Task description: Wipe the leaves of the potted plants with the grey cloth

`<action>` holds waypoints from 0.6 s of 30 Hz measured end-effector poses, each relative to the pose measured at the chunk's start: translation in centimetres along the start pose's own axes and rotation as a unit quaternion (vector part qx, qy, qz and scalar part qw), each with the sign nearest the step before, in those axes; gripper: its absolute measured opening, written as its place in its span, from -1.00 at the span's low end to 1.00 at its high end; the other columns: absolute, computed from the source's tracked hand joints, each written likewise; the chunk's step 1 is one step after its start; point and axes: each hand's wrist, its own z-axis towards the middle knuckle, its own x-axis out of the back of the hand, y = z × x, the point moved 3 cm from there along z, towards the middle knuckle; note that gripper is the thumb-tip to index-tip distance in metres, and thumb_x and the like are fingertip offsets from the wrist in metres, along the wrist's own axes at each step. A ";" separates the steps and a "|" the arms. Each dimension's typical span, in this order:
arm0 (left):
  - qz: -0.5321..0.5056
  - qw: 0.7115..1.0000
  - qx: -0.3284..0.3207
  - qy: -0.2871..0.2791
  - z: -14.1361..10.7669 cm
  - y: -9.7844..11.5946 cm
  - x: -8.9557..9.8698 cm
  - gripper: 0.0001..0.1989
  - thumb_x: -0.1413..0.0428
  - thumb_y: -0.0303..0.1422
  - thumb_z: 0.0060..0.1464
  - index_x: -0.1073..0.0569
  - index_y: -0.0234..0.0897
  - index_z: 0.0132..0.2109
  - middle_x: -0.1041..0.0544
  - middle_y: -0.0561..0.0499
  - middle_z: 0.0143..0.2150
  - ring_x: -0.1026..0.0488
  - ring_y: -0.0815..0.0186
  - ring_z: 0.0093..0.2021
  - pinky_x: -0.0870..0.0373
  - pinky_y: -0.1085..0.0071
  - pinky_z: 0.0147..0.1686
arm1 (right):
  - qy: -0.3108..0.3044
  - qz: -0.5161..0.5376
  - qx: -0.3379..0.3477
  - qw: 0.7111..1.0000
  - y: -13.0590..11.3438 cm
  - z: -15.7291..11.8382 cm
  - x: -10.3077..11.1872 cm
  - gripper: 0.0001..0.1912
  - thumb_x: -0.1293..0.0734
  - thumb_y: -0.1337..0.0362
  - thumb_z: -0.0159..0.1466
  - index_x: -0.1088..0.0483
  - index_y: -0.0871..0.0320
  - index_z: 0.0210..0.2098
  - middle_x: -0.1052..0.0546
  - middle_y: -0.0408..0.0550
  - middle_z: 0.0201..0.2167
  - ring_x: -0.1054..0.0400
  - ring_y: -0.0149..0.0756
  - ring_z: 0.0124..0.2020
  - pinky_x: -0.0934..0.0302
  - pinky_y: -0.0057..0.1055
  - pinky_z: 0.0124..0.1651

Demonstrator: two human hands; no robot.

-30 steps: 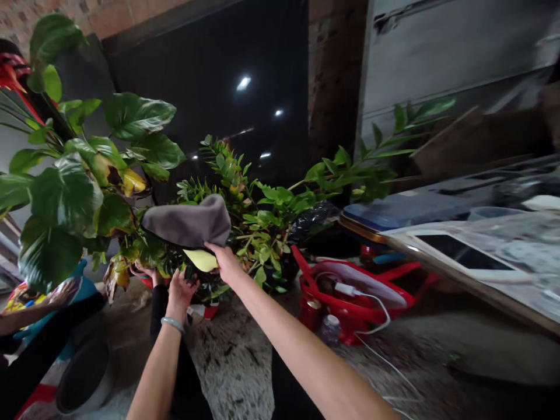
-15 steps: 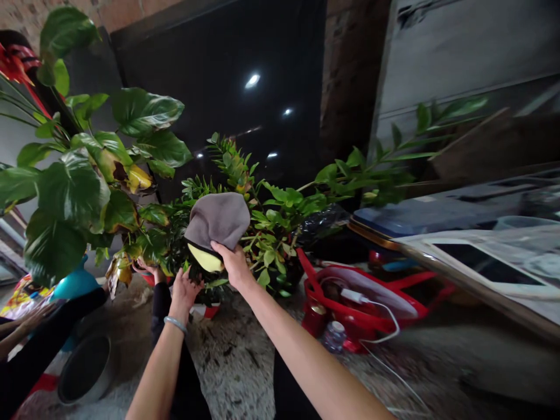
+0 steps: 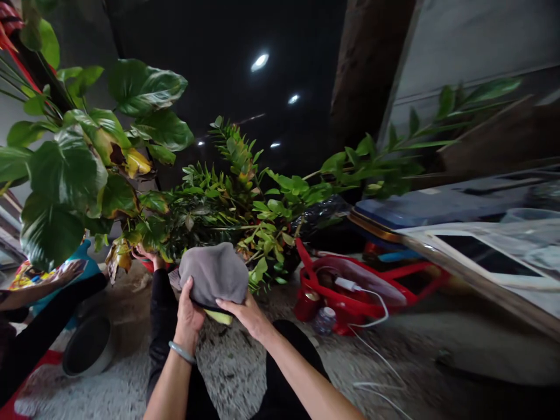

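A grey cloth [image 3: 214,273] with a yellow underside is spread between my two hands, low in front of the plants. My left hand [image 3: 191,312], with a pale bangle on its wrist, grips the cloth's left edge with the thumb on top. At the lower right edge, my right hand [image 3: 245,312] pinches it, thumb on top as well. The fingers beneath the cloth are hidden. Just beyond stand leafy green plants [image 3: 236,157], and a big-leaved plant [image 3: 65,169] with some yellowed leaves rises on the left.
On the right sit a red bag [image 3: 324,294] holding a white charger with its cable, a small clear bottle [image 3: 325,321] and a table [image 3: 481,274] with a white-framed device. Another person's hand [image 3: 151,256] reaches under the leaves. At left are a dark bucket [image 3: 87,345] and a co-worker's arm [image 3: 48,283].
The cloth has come down and closer to me in my right hand. My left hand, earlier empty with fingers spread, has taken hold of its left edge.
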 end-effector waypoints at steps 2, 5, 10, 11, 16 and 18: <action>0.034 0.999 -0.022 0.031 -0.7 0.0 0.2 -0.62 -0.35 -0.40 -0.06 -0.57 -0.22 -0.04 -0.69 -0.07 -0.07 -0.57 0.07 0.06 -0.46 0.21 0.11 | -0.057 0.060 -0.036 0.996 -0.4 -0.7 0.7 -0.37 -0.67 0.15 -0.24 -0.59 0.18 -0.17 -0.69 0.07 -0.19 -0.53 0.08 -0.03 -0.30 0.01 0.19; 0.099 0.994 -0.055 0.011 -1.7 -0.1 0.2 -0.49 -0.42 -0.42 -0.19 -0.56 -0.24 -0.01 -0.69 -0.07 -0.08 -0.58 0.08 0.03 -0.46 0.24 0.09 | -0.098 0.178 -0.078 0.976 -0.7 -1.4 1.7 -0.30 -0.66 0.05 -0.23 -0.58 0.17 -0.10 -0.70 0.10 -0.19 -0.54 0.10 -0.02 -0.31 0.04 0.18; 0.161 0.984 -0.001 -0.077 -3.2 -0.8 -0.6 -0.36 -0.48 -0.29 -0.33 -0.58 -0.28 -0.01 -0.70 -0.10 -0.13 -0.61 -0.01 0.00 -0.45 0.15 0.14 | -0.067 0.157 -0.128 0.977 0.3 -2.2 2.1 -0.39 -0.70 0.18 -0.35 -0.60 0.20 -0.28 -0.70 0.11 -0.30 -0.57 0.13 -0.07 -0.32 -0.01 0.17; 0.164 0.982 0.027 -0.085 -3.5 -1.0 -0.9 -0.40 -0.49 -0.25 -0.32 -0.59 -0.30 -0.05 -0.70 -0.12 -0.15 -0.61 -0.03 0.02 -0.44 0.14 0.15 | -0.067 0.156 -0.133 0.976 0.5 -2.5 2.1 -0.41 -0.70 0.19 -0.34 -0.60 0.19 -0.30 -0.70 0.10 -0.30 -0.57 0.13 -0.06 -0.32 0.00 0.17; 0.179 0.978 0.079 -0.072 -3.5 -2.5 -1.7 -0.51 -0.46 -0.12 -0.18 -0.62 -0.27 -0.11 -0.70 -0.12 -0.08 -0.59 0.02 0.06 -0.46 0.21 0.14 | -0.033 0.167 -0.115 0.979 1.1 -4.3 2.9 -0.42 -0.70 0.21 -0.35 -0.61 0.16 -0.30 -0.71 0.07 -0.27 -0.57 0.12 -0.04 -0.32 0.00 0.18; 0.212 0.973 0.063 -0.059 -3.0 -3.5 -1.3 -0.51 -0.45 -0.08 -0.16 -0.63 -0.28 -0.13 -0.69 -0.13 -0.07 -0.60 0.07 0.01 -0.50 0.25 0.06 | 0.016 0.183 -0.114 0.976 1.3 -5.1 4.1 -0.46 -0.70 0.22 -0.33 -0.62 0.17 -0.33 -0.71 0.07 -0.28 -0.59 0.08 -0.09 -0.36 -0.06 0.15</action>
